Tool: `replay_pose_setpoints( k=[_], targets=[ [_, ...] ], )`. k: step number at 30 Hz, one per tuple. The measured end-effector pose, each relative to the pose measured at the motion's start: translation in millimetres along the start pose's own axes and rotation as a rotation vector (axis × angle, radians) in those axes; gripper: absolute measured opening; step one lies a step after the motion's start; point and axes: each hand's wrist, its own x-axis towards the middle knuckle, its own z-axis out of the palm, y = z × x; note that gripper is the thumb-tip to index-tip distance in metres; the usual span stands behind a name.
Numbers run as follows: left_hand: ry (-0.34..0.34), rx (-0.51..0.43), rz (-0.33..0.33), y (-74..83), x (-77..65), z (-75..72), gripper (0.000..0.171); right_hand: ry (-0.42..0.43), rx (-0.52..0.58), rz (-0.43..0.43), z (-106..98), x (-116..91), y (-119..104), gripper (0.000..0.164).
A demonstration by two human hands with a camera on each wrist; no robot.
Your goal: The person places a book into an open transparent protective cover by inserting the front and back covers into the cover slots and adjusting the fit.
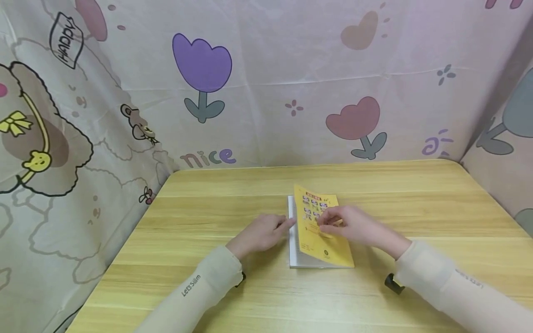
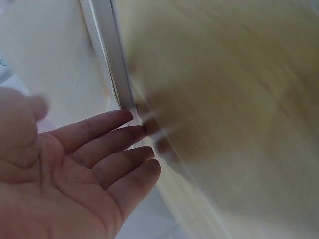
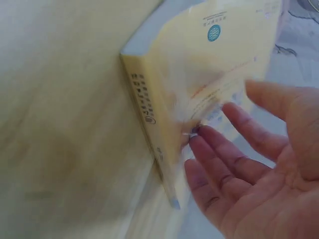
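A thick book with a yellow cover (image 1: 310, 238) lies on the wooden table. Its printed cover stands partly raised along the left side, showing white pages (image 1: 292, 252) beneath. My left hand (image 1: 260, 232) is at the book's left edge, and the left wrist view has its straight fingers (image 2: 99, 129) right at the page block (image 2: 105, 50). Over the cover hovers my right hand (image 1: 350, 224), its fingertips close to the printed surface. In the right wrist view the fingers (image 3: 214, 159) are loosely bent and apart beside the yellow spine (image 3: 144, 99).
The wooden table (image 1: 200, 199) stretches around the book on all sides. Behind and beside it hang pale fabric sheets (image 1: 266, 92) printed with flowers and cartoon animals. A dark strap piece (image 1: 393, 283) shows at the right wrist.
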Motion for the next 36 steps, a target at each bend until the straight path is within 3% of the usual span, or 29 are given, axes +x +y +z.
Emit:
replay_pose_setpoints(
  k=[4, 8, 11, 15, 25, 33, 36],
  targets=[
    [0.021, 0.066, 0.053, -1.3, 0.9, 1.7, 0.031, -0.069, -0.114, -0.017, 5.3, -6.8, -6.8, 0.047],
    [0.063, 0.084, 0.059, -1.7, 1.4, 3.4, 0.020, -0.100, -0.233, -0.027, 11.6, -13.0, -12.0, 0.062],
    [0.077, 0.075, 0.072, -2.0, 1.5, 5.0, 0.034, -0.094, -0.293, -0.040, 14.7, -15.3, -12.8, 0.066],
    [0.019, 0.082, 0.102, -2.3, 0.5, 7.0, 0.065, -0.088, -0.323, -0.035, 15.4, -15.9, -12.9, 0.067],
    [-0.106, 0.141, 0.083, -10.7, 10.4, 8.9, 0.085, -0.089, -0.374, -0.001, 12.3, -9.4, -10.5, 0.068],
    [-0.140, 0.199, 0.075, -11.1, 18.6, 5.3, 0.093, -0.028, -0.349, 0.192, -7.5, -14.2, -2.6, 0.062],
    [-0.136, 0.195, 0.053, -11.4, 21.4, 5.3, 0.094, -0.004, -0.333, 0.215, -13.4, -19.1, 3.4, 0.042]
  ],
)
